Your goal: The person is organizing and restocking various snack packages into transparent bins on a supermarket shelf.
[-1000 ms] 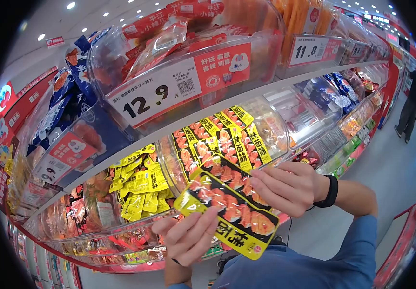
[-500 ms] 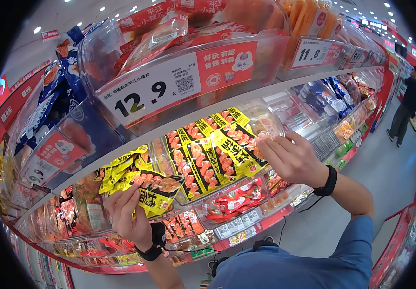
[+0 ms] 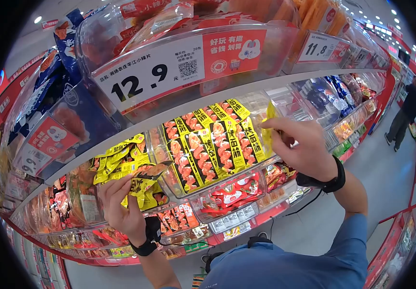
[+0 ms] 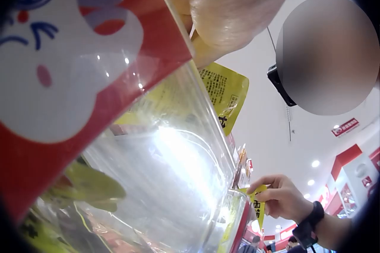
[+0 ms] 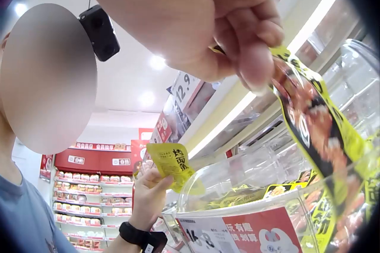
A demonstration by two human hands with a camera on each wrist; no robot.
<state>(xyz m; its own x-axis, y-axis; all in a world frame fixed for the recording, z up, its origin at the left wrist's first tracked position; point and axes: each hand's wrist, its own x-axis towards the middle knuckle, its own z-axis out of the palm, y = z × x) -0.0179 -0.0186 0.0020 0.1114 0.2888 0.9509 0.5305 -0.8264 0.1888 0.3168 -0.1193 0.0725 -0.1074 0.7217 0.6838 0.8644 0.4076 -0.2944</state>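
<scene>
In the head view my left hand [image 3: 121,207] pinches a yellow-and-black snack packet [image 3: 146,179] over a heap of loose yellow packets [image 3: 114,161]. My right hand [image 3: 307,147] pinches a second such packet [image 3: 268,126] by its upper end, seen nearly edge-on. That packet hangs at the right end of rows of neatly laid packets [image 3: 210,151] in a clear bin. The right wrist view shows the right packet's [image 5: 312,119] printed front, its lower end behind the bin's clear wall. There, the left packet [image 5: 172,167] stands upright above the fingers.
Overhead, a clear bin with a 12.9 price sign [image 3: 145,79] juts out over the yellow packets. Red packets [image 3: 234,195] fill a lower bin in front. A blue display box [image 3: 85,118] stands at left. Far right, a person in dark clothes [image 3: 405,113] is in the aisle.
Both hands held packets together near my body; they have since parted. The left went left over the loose heap with one packet, the right went right to the end of the rows with another.
</scene>
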